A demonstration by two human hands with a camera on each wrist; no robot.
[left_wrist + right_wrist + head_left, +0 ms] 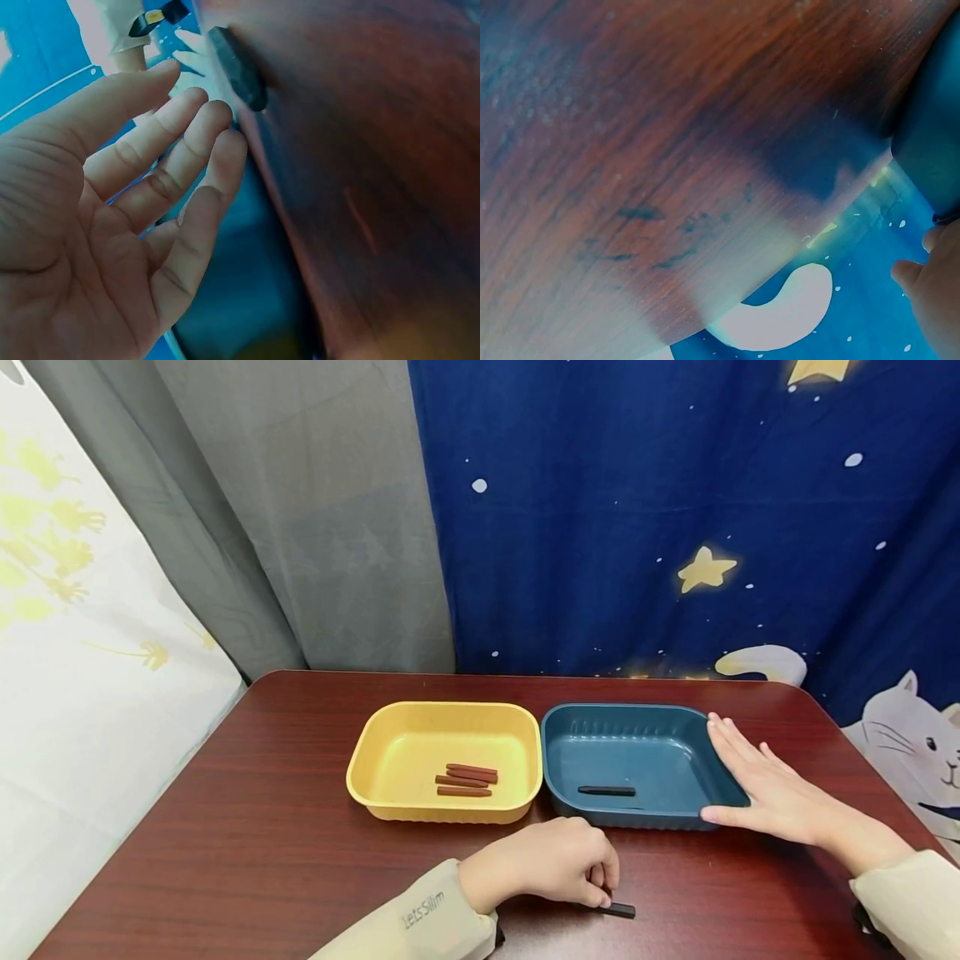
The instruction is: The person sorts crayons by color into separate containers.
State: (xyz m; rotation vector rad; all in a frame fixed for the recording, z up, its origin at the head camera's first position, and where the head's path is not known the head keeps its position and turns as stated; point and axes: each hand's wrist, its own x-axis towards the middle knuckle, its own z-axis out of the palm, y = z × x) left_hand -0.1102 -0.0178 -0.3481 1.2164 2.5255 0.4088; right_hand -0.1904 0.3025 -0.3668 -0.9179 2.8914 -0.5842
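Observation:
A black crayon (620,910) lies on the table in front of the blue bin (630,818). My left hand (551,862) is over its left end, fingers bent downward. From the left wrist, the thumb and fingertips (229,146) stand apart beside the black crayon (238,69), with nothing between them. My right hand (776,797) rests its spread fingers along the right rim of the blue bin; in the right wrist view, only part of that hand (937,292) shows at the edge. Another black crayon (606,791) lies inside the blue bin.
A yellow bin (375,806) stands left of the blue one, their rims side by side, with several brown crayons (462,782) in it. Both stand on a dark red wooden table (247,827). Behind the far edge hang a grey curtain (337,527) and a blue starry curtain (585,543).

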